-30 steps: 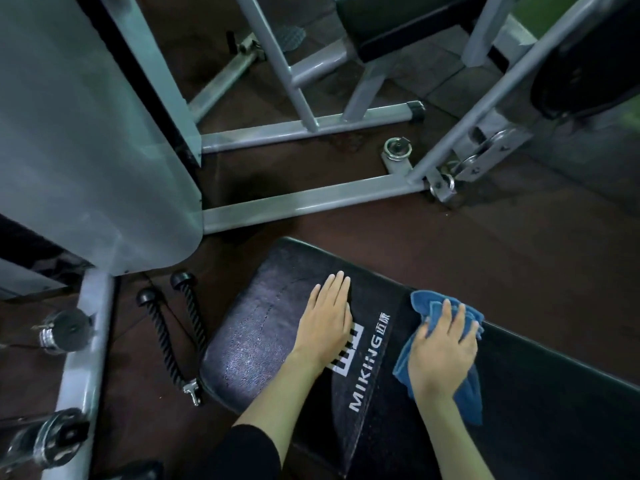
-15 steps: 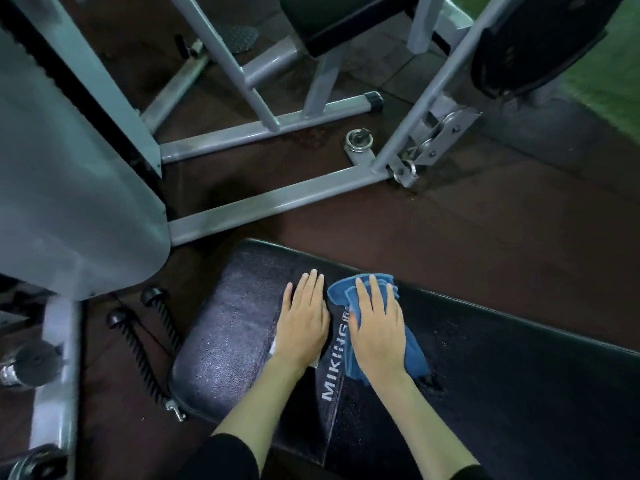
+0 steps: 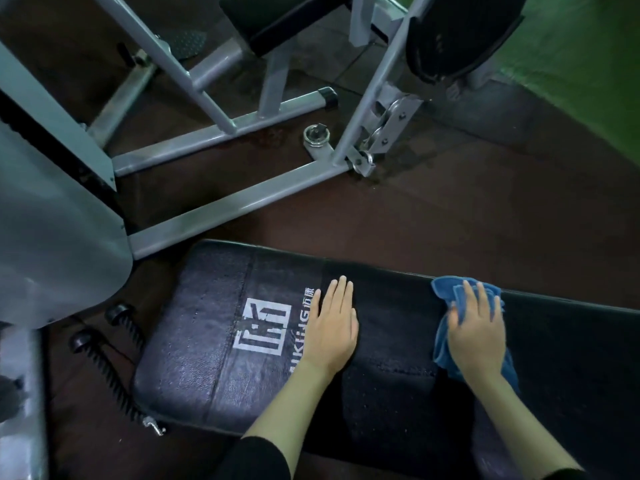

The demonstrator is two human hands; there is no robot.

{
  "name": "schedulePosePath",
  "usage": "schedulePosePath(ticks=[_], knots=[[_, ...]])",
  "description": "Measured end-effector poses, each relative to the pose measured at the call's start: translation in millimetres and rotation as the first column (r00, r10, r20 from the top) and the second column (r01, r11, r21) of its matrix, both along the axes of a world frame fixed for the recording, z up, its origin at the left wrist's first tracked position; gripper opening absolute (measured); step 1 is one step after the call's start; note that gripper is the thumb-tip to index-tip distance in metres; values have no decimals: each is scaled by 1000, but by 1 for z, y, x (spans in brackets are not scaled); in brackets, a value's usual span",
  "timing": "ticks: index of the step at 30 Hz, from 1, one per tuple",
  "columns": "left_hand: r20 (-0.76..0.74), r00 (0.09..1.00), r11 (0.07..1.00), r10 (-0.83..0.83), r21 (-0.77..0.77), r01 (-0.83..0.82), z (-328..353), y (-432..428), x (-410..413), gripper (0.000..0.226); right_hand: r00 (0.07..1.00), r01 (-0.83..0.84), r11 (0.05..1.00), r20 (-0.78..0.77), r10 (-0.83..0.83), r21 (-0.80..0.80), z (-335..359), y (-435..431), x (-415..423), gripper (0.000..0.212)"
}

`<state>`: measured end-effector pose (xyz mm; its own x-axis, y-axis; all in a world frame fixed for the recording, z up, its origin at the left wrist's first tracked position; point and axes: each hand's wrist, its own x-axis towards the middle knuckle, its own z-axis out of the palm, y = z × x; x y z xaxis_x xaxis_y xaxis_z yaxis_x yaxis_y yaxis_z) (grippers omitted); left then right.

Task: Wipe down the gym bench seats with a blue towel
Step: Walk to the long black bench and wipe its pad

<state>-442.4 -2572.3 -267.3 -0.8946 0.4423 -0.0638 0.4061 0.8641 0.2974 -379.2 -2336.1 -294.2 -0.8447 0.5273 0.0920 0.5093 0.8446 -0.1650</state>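
A black padded gym bench seat (image 3: 207, 341) with a white logo lies across the lower half of the view. My left hand (image 3: 332, 327) rests flat on it, palm down, fingers together, just right of the logo, holding nothing. My right hand (image 3: 476, 334) presses a crumpled blue towel (image 3: 446, 296) flat against the seat further right. The towel sticks out above and to the left of the fingers and below the wrist. The palm hides the towel's middle.
A grey steel machine frame (image 3: 221, 209) runs across the brown rubber floor beyond the bench. A grey shroud (image 3: 52, 237) stands at the left. A black rope handle (image 3: 104, 362) lies on the floor left of the bench. A weight plate (image 3: 457, 32) hangs top right.
My right hand has swept the towel from beside my left hand out to the right along the seat. The left hand now lies right of the logo, which shows fully.
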Motion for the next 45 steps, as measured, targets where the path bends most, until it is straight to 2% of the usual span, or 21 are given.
schedulePosePath(ticks=[4, 7, 10, 12, 15, 21, 23, 25, 29, 32, 35, 38, 41, 43, 45], knots=[[-12, 999, 999, 42, -25, -42, -1, 7, 4, 53, 974, 182, 980, -121, -190, -77, 13, -19, -5, 62], [-17, 998, 997, 64, -44, -64, -3, 12, 5, 54, 970, 206, 972, -107, -218, -110, 22, -38, -10, 61], [-28, 997, 996, 78, -35, -79, -4, 21, 8, 54, 987, 141, 984, -60, -148, -104, 24, -57, -13, 58], [-57, 996, 996, 74, -35, -76, -5, 28, 13, 54, 999, 22, 999, -41, -24, -46, 20, -61, -10, 52], [-94, 995, 999, 37, -25, -40, -2, 48, 21, 53, 994, -110, 994, -19, 110, 13, 18, -46, -3, 56], [-71, 997, 1000, 8, -30, -10, 2, 111, 44, 53, 970, -244, 969, 23, 243, 52, 20, -4, 15, 50], [-70, 998, 1000, -5, -29, 3, 1, 131, 51, 52, 966, -260, 965, 12, 259, 39, 19, 18, 21, 55], [-71, 997, 1000, -11, -25, 9, 1, 150, 57, 52, 970, -242, 970, 11, 242, 11, 20, 47, 30, 59], [-77, 997, 1000, -16, -10, 15, 1, 187, 72, 51, 990, -131, 990, 48, 134, -46, 21, 123, 54, 53], [-78, 997, 1000, -25, 2, 25, 1, 215, 84, 51, 998, -36, 998, 56, 38, -43, 20, 185, 79, 63], [-66, 997, 999, -31, 12, 31, 1, 240, 95, 51, 998, 56, 996, 7, -56, -63, 22, 230, 103, 64], [-51, 998, 999, -34, -6, 34, 1, 256, 102, 51, 990, 134, 987, -35, -138, -93, 28, 236, 109, 61], [-39, 999, 999, -28, -34, 27, 1, 269, 106, 52, 978, 203, 972, -30, -208, -120, 30, 227, 102, 50], [-29, 1000, 999, -3, -41, 2, 1, 276, 109, 52, 972, 231, 959, 1, -234, -162, 31, 219, 97, 54], [-20, 1000, 999, 22, -46, -22, 0, 280, 110, 53, 980, 200, 964, 55, -193, -178, 32, 206, 93, 57]])
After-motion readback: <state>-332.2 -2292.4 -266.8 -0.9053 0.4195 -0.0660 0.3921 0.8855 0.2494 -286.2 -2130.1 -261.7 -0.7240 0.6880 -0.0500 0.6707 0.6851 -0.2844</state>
